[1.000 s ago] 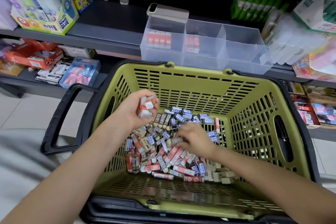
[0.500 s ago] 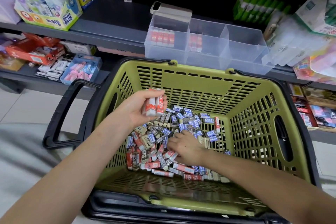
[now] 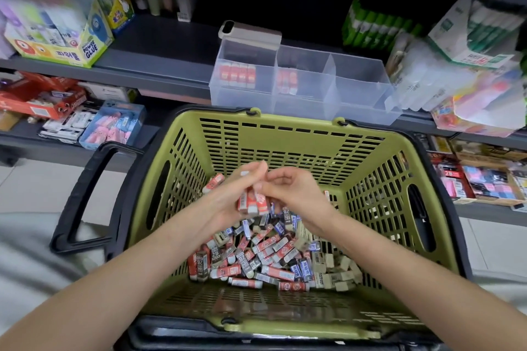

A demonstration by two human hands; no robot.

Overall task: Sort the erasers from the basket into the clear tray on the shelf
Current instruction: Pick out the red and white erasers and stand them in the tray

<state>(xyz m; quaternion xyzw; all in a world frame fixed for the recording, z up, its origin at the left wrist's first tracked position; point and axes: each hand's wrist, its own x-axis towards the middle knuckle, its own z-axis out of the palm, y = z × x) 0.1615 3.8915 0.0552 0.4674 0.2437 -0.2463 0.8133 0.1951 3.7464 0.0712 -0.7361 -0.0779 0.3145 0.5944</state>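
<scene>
Over the basket, the left hand curls round a bundle of red erasers. The right hand pinches the same bundle. The eraser pile lies on the basket's floor, and the clear tray stands beyond its far rim.

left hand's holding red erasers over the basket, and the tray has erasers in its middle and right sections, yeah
Not quite: the head view shows the tray with stocked erasers in its left and middle sections, none in the right. The left hand does hold red erasers over the basket.
</scene>
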